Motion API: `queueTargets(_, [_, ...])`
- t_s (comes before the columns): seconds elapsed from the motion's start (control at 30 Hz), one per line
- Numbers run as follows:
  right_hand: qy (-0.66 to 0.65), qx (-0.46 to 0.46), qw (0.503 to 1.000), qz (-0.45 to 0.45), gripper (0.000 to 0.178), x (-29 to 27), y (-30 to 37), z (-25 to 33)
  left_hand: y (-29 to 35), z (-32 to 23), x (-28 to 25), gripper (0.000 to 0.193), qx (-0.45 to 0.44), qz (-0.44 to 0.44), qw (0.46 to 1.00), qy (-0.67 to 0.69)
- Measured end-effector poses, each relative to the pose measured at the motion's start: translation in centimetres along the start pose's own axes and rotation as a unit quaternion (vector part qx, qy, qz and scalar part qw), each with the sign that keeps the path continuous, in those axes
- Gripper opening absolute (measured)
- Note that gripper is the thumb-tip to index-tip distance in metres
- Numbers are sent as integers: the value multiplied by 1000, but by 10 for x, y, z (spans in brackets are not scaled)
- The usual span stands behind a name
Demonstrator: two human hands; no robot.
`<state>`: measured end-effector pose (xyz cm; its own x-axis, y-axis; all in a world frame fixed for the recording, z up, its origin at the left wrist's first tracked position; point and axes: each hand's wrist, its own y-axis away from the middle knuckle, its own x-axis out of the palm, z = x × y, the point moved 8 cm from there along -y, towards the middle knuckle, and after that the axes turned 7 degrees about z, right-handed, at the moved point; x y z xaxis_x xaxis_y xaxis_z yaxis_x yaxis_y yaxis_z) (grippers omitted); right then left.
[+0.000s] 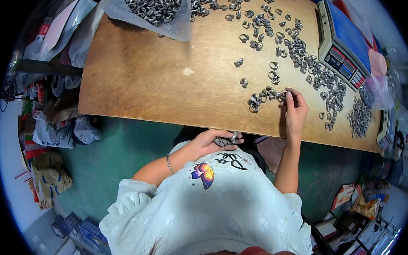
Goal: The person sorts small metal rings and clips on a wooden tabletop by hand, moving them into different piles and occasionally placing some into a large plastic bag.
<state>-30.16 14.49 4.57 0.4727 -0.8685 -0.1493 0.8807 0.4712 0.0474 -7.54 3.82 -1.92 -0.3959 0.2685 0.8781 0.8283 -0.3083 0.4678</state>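
Several small grey metal rings (296, 50) lie scattered over the wooden table top (165, 79). My right hand (295, 110) rests on the table near its front edge, fingertips on a little cluster of rings (264, 96). My left hand (211, 141) is held against my chest below the table edge, cupped around a handful of the same metal rings (227, 139). A clear plastic bag (155, 11) holding many more rings lies at the far edge of the table.
A blue-topped weighing scale (344, 44) stands at the table's right. Beside it lie a pink lid and plastic bags (378, 81). A neat stack of rings (359, 117) sits at the front right. Bags and boxes (49, 134) crowd the green floor on the left.
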Motion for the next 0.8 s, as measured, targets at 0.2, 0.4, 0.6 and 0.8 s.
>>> queueTargets(0.2, [232, -127, 964, 25, 26, 13, 9, 32, 0, -5, 17, 35, 0, 30, 1000, -3])
queueTargets(0.4, [333, -221, 909, 119, 35, 69, 36, 59, -6, 8, -10, 29, -31, -11, 997, 63])
queueTargets(0.6, [198, -197, 957, 76, 15, 52, 22, 41, -11, 9, -17, 27, -48, 20, 999, 5])
queueTargets(0.8, [-242, 76, 961, 114, 26, 28, 1, 3, -6, 6, -9, 34, -65, -4, 996, -65])
